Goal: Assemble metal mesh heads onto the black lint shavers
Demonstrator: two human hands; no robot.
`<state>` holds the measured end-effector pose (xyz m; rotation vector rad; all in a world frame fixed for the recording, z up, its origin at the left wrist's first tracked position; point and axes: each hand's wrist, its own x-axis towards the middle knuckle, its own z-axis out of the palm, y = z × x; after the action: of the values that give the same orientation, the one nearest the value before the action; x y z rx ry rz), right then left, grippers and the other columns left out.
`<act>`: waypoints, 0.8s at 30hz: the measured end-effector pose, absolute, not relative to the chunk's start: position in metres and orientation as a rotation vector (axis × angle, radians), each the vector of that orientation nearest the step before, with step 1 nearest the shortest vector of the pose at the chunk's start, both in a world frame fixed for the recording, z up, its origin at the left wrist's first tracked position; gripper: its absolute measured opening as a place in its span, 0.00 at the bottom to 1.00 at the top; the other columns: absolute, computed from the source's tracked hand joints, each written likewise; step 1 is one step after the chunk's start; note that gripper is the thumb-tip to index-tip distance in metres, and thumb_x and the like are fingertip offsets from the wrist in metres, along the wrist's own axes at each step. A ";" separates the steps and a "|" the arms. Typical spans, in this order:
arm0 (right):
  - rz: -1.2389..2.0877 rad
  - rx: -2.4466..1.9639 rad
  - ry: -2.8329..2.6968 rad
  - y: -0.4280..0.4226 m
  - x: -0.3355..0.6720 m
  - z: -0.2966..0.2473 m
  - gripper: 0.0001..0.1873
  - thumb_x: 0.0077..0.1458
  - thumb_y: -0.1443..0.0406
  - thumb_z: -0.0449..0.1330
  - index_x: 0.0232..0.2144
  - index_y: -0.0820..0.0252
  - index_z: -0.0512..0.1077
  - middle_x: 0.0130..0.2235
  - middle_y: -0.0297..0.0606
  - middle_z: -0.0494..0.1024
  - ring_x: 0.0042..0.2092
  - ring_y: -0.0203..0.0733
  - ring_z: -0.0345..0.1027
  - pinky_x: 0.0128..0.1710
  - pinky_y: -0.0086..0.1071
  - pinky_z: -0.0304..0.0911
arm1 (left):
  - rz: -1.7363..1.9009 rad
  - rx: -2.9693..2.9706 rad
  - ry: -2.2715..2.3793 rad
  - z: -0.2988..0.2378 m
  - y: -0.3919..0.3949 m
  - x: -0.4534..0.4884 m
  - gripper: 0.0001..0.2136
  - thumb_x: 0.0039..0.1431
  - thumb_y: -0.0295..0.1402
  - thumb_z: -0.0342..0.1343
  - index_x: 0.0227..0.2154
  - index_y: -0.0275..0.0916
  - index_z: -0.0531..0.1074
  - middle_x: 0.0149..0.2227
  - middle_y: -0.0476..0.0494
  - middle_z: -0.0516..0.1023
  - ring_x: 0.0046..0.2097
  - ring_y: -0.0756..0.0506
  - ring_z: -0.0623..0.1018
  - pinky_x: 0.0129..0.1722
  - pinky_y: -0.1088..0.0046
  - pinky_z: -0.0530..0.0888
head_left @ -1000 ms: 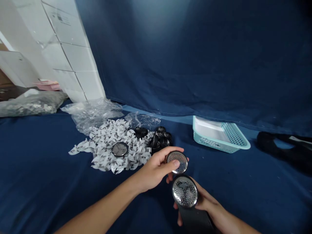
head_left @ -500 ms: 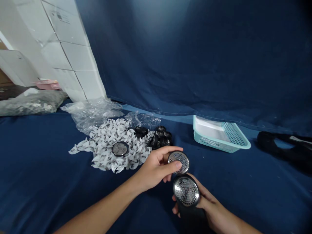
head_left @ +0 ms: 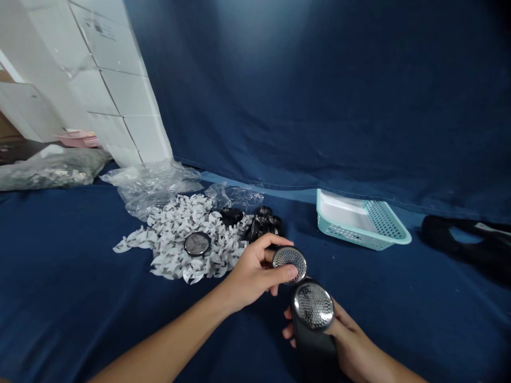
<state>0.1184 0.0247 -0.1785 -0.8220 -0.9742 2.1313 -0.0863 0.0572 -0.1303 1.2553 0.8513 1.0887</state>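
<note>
My left hand (head_left: pixel 255 271) is closed on a round perforated metal mesh cap (head_left: pixel 284 259) with a dark rim, thumb across its face. Just below and to the right, my right hand (head_left: pixel 347 335) grips a black fabric shaver (head_left: pixel 315 340) whose round head bears a shiny perforated mesh. The cap and the shaver's head are very close; whether they touch I cannot tell. To the left lies a pile of small grey-white blade pieces (head_left: pixel 171 260), with another mesh cap (head_left: pixel 197 243) resting on top. Several black round caps (head_left: pixel 255 230) cluster at the pile's right side.
A light-blue plastic basket (head_left: pixel 351 234) holding something white stands at the right. Beyond it lies a black item (head_left: pixel 459 244). Crumpled clear plastic bags (head_left: pixel 155 183) lie behind the pile, near white boxes (head_left: pixel 136 96). Dark blue cloth (head_left: pixel 99 308) covers the surface and hangs behind.
The shaver in my right hand has shifted slightly right and up. My left hand, with the mesh cap, has moved a little to the left.
</note>
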 end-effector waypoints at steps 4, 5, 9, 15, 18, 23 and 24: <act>2.125 -0.863 -0.920 0.026 0.118 -0.173 0.23 0.52 0.55 0.66 0.47 0.57 0.71 0.46 0.44 0.80 0.46 0.55 0.75 0.53 0.51 0.61 | 1.071 1.259 0.868 -0.130 0.058 -0.087 0.20 0.52 0.35 0.65 0.46 0.38 0.68 0.27 0.51 0.75 0.19 0.56 0.68 0.17 0.80 0.64; 2.126 -0.869 -0.917 0.026 0.118 -0.173 0.22 0.52 0.55 0.66 0.46 0.57 0.72 0.46 0.44 0.80 0.46 0.56 0.75 0.53 0.51 0.61 | 1.068 1.258 0.873 -0.130 0.058 -0.087 0.20 0.52 0.35 0.65 0.46 0.38 0.68 0.27 0.51 0.75 0.19 0.56 0.68 0.17 0.80 0.64; 2.130 -0.871 -0.896 0.027 0.119 -0.173 0.21 0.52 0.55 0.66 0.46 0.57 0.73 0.46 0.44 0.80 0.47 0.55 0.74 0.54 0.51 0.61 | 1.062 1.241 0.883 -0.131 0.059 -0.087 0.20 0.51 0.36 0.66 0.46 0.38 0.70 0.28 0.50 0.75 0.19 0.56 0.68 0.17 0.80 0.64; 2.117 -0.908 -0.837 0.028 0.118 -0.173 0.20 0.53 0.56 0.65 0.46 0.59 0.72 0.47 0.45 0.79 0.47 0.55 0.74 0.54 0.50 0.61 | 1.010 1.235 0.881 -0.136 0.061 -0.090 0.20 0.53 0.37 0.65 0.48 0.38 0.71 0.31 0.46 0.76 0.20 0.56 0.69 0.17 0.79 0.68; 2.117 -0.927 -0.825 0.028 0.118 -0.173 0.21 0.53 0.56 0.65 0.47 0.58 0.71 0.47 0.45 0.80 0.47 0.54 0.74 0.53 0.48 0.61 | 1.014 1.228 0.861 -0.138 0.061 -0.091 0.19 0.54 0.37 0.63 0.48 0.38 0.72 0.33 0.45 0.77 0.20 0.55 0.71 0.17 0.79 0.68; 2.109 -0.926 -0.808 0.028 0.117 -0.175 0.23 0.51 0.56 0.67 0.46 0.58 0.70 0.46 0.45 0.80 0.45 0.54 0.75 0.51 0.48 0.63 | 1.007 1.215 0.878 -0.137 0.061 -0.090 0.19 0.55 0.37 0.62 0.50 0.38 0.73 0.35 0.44 0.76 0.25 0.53 0.73 0.19 0.77 0.71; 2.107 -0.926 -0.803 0.028 0.117 -0.175 0.23 0.50 0.56 0.67 0.46 0.59 0.71 0.46 0.46 0.80 0.45 0.54 0.75 0.51 0.48 0.63 | 0.997 1.219 0.882 -0.137 0.060 -0.090 0.20 0.56 0.37 0.62 0.51 0.37 0.73 0.34 0.44 0.76 0.25 0.52 0.73 0.20 0.76 0.71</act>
<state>0.1166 0.0285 -0.1746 -0.9258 -0.8026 2.1071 -0.0900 0.0603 -0.1369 1.2193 0.8816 0.9973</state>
